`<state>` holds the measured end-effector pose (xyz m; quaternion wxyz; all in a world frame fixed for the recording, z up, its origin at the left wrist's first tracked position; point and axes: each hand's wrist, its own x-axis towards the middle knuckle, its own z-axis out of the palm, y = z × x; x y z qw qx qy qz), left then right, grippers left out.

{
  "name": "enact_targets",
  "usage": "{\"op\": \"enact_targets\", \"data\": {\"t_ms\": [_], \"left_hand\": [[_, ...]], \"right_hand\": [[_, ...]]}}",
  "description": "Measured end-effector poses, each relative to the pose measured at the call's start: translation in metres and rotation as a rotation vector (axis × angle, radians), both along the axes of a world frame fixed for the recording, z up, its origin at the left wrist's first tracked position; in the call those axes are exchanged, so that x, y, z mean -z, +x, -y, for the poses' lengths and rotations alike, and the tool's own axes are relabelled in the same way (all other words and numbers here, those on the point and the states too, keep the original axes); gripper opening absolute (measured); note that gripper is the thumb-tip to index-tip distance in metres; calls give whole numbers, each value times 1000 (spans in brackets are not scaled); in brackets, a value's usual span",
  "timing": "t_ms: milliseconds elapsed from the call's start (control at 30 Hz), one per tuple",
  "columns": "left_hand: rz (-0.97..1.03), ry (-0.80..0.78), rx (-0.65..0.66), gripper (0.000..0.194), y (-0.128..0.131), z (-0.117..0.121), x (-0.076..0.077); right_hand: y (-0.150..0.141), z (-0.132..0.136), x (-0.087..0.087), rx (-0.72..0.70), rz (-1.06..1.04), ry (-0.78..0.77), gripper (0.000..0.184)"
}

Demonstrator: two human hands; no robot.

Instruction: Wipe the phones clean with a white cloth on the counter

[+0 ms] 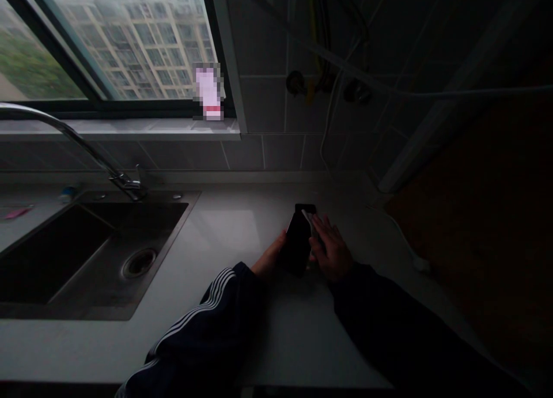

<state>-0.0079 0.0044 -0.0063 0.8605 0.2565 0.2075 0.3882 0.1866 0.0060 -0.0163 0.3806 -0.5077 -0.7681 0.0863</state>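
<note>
A dark, flat phone [296, 242] is tilted above the white counter, its black face turned up toward me. My left hand [271, 256] grips it along its left edge, with most of the fingers hidden behind it. On the other side, my right hand [332, 248] has its fingers bent around a pale thin sheet [308, 217], perhaps a tissue, pressed at the phone's right edge. Just behind, a second dark flat item [306, 207] shows only its top end; what it is I cannot tell in this dim light.
To the left is a steel sink [129, 288] with a curved tap [78, 136]. A window [138, 41] rises behind it, with a pixelated item [209, 93] on the sill. A white cable [401, 231] runs along the counter [207, 340] at right, and pipes come from the tiled wall.
</note>
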Motion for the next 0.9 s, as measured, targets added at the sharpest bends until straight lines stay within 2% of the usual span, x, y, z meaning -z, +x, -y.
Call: {"op": "enact_targets", "data": {"t_ms": [100, 167, 267, 367, 533, 767, 900], "left_hand": [[37, -156, -29, 61, -2, -1, -7], [52, -199, -19, 60, -2, -2, -9], [27, -191, 11, 66, -2, -2, -10], [-12, -169, -29, 71, -3, -2, -9], [7, -171, -165, 73, -6, -8, -7], [119, -200, -188, 80, -9, -10, -6], [146, -237, -230, 83, -10, -10, -8]], "right_hand": [[0, -1, 4, -55, -20, -26, 60], [-2, 0, 6, -81, -55, -34, 60], [-5, 5, 7, -119, -119, -42, 60], [-10, 11, 7, -160, -145, -33, 60], [-15, 17, 9, -239, -55, 63, 56], [-19, 22, 4, -316, 35, 194, 52], [-21, 26, 1, -357, 63, 207, 49]]}}
